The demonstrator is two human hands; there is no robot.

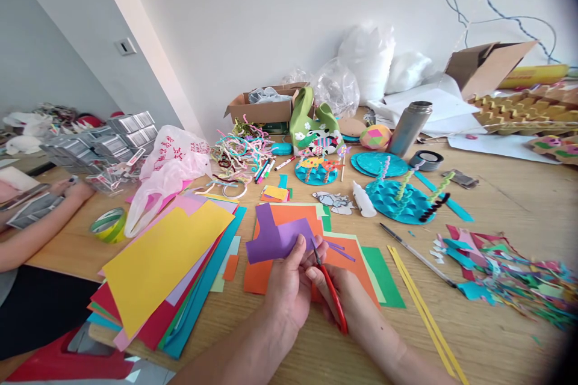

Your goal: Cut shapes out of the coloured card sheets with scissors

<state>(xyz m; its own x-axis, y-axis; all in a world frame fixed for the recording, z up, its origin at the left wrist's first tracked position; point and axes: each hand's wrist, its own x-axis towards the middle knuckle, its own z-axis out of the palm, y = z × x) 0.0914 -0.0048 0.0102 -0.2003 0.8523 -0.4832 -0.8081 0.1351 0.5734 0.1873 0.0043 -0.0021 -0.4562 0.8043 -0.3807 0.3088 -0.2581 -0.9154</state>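
Note:
My left hand (289,283) grips a piece of purple paper (275,237) with an uneven, cut outline, thumb on top. In my right hand (347,295) is a pair of scissors (333,292) with red handles. Its blades point up and left, at the right edge of the purple paper. Thin purple paper strips (341,251) lie just beyond the fingers. Beneath both hands are orange sheets (255,277) and green sheets (383,277) of paper on the wooden table.
A stack of coloured paper (167,271) lies at the left, beside tape (108,224). Right are yellow strips (424,313), a pen (418,254) and paper scraps (510,277). Behind stand a glue bottle (363,200), blue crafted discs (401,203) and a metal flask (410,129). Another person's arm (40,228) rests far left.

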